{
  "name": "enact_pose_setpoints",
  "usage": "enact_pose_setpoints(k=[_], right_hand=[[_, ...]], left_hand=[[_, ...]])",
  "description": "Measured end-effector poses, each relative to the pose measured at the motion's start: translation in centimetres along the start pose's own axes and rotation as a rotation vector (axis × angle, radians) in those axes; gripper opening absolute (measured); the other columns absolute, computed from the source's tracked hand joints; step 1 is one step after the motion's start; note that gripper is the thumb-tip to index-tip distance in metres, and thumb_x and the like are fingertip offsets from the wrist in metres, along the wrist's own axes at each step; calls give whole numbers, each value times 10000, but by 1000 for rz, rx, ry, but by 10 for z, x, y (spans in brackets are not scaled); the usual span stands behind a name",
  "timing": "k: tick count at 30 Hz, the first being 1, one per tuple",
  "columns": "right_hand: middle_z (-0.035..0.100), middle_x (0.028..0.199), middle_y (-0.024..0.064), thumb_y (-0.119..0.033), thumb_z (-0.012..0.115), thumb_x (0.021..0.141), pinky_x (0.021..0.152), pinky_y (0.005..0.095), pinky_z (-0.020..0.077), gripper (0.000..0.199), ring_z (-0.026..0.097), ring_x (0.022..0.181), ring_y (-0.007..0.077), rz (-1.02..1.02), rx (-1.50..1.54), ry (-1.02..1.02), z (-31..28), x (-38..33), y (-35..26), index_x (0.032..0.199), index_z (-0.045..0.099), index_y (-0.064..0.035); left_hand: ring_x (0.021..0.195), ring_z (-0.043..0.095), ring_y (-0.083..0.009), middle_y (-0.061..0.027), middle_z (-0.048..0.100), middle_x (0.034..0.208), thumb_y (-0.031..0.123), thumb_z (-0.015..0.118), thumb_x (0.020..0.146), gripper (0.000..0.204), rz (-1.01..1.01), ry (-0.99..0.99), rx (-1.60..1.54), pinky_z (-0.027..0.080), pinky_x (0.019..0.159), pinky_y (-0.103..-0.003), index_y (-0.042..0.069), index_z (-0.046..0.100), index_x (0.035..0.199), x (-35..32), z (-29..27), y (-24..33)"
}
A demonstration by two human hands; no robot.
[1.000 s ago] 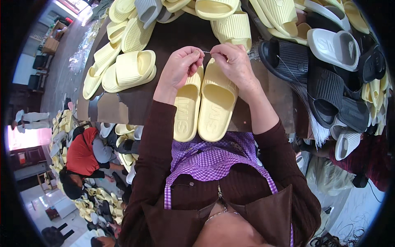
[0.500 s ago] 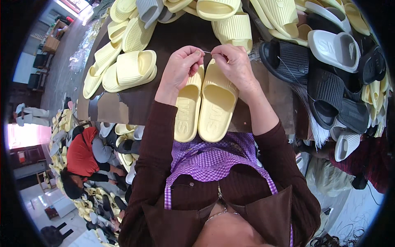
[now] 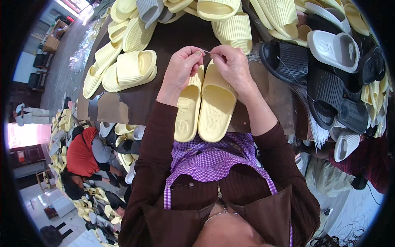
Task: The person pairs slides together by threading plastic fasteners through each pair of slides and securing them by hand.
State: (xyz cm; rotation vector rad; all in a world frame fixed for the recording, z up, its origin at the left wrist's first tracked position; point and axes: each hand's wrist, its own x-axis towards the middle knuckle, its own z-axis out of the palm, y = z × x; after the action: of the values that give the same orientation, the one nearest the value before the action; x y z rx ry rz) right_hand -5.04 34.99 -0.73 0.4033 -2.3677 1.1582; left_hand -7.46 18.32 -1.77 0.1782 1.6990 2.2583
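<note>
A pair of pale yellow slide sandals lies side by side on the dark tabletop in front of me, heels toward my body: a left sandal (image 3: 188, 117) and a right sandal (image 3: 214, 113). Over their toe ends, my left hand (image 3: 185, 66) pinches one end of a short, thin white tie (image 3: 206, 51). The other end sits between thumb and forefinger of my right hand (image 3: 231, 66). Only a sliver of the tie shows between the fingertips. Both hands partly cover the straps, and whether the tie passes through the sandals is hidden.
Yellow slides (image 3: 131, 70) and a grey slide (image 3: 149, 11) lie left and far. Black slides (image 3: 288, 61) and a white slide (image 3: 334, 49) crowd the right, beside a hanging bundle of white ties (image 3: 316, 119). A person in red (image 3: 84, 152) bends among piled sandals at left.
Both hands stay almost in place, still pinching the tie. My right hand has shifted very slightly. The person at left has moved a little.
</note>
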Motion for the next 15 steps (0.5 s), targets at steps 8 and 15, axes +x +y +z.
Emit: enact_pose_setpoints(k=[8, 15], right_hand=[[636, 713, 100, -88, 613, 763, 723, 339, 468, 96, 586, 691, 242, 54, 26, -33, -2, 0, -1, 835, 662, -49], [632, 695, 93, -86, 607, 756, 749, 330, 457, 95, 595, 674, 237, 40, 23, -29, -1, 0, 0, 826, 660, -49]], left_hand=[[529, 440, -12, 25, 561, 683, 106, 565, 898, 87, 21, 34, -34, 334, 470, -148, 34, 611, 884, 0, -1, -1], [530, 445, -12, 24, 562, 686, 104, 557, 901, 89, 18, 39, -33, 335, 466, -150, 35, 612, 886, 1, -1, -1]])
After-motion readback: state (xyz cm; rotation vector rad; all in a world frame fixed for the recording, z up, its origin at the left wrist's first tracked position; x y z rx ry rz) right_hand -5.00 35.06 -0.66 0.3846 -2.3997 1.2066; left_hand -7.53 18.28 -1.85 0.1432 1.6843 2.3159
